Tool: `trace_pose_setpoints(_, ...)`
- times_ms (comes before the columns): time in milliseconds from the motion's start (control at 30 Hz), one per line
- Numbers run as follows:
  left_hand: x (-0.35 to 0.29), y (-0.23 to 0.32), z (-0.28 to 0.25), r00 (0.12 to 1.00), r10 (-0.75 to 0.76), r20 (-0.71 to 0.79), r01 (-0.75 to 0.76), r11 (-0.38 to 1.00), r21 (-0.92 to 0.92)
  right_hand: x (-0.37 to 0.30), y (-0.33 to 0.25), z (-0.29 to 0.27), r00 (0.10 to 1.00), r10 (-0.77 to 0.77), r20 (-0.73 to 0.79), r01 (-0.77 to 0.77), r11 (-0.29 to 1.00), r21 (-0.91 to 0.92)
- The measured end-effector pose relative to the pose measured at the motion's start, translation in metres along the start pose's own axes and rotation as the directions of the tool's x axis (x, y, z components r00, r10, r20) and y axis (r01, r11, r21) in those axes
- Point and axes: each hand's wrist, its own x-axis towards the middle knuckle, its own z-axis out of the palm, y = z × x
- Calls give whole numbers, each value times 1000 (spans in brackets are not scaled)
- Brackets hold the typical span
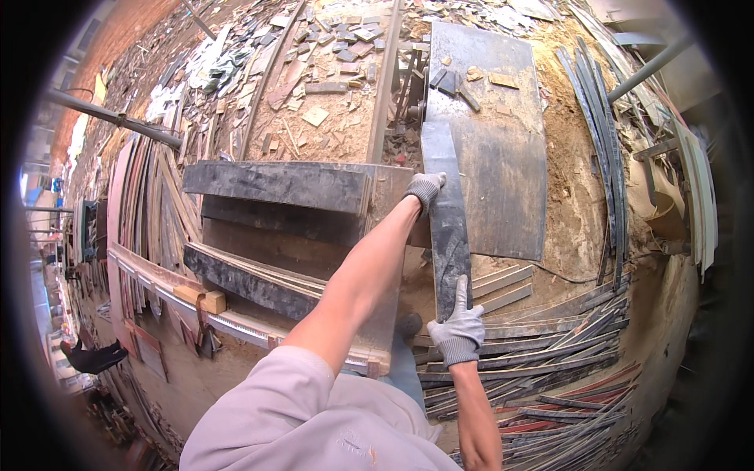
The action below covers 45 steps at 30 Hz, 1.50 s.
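A long, narrow black-faced board [448, 228] stretches away from me, its far end over the edge of a large dark panel [506, 188]. My left hand [426, 191], in a grey knit glove, is closed on the board's left edge about midway along. At the near end, my gloved right hand [458, 328] grips the board with one digit laid along its top face; the other fingers are partly hidden. Left of the board, a stack of black-faced boards [275, 184] lies on a work table [393, 259], and a second stack [251, 282] sits nearer me.
A metal-edged rail [236, 326] runs along the table's near side, with a small wood block [212, 301] on it. Long strips [542, 369] are piled at the lower right. Offcuts [345, 47] and sawdust cover the far ground. More strips [601, 157] lean at right.
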Motion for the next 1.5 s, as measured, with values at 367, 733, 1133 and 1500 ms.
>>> trace_pose_setpoints(367,-22,1,-12,997,-62,55,70,983,-171,-14,-14,0,998,58,5,-58,998,-18)
trace_pose_setpoints(733,15,1,-2,993,-117,21,119,986,-121,-3,-20,-8,999,36,18,-36,998,-42)
trace_pose_setpoints(1133,-165,7,-20,842,203,500,296,600,-743,-50,42,35,962,-227,-154,265,618,740)
trace_pose_setpoints(1500,-311,92,43,398,909,126,-916,401,-1,-132,123,-114,522,-521,-676,418,847,-329)
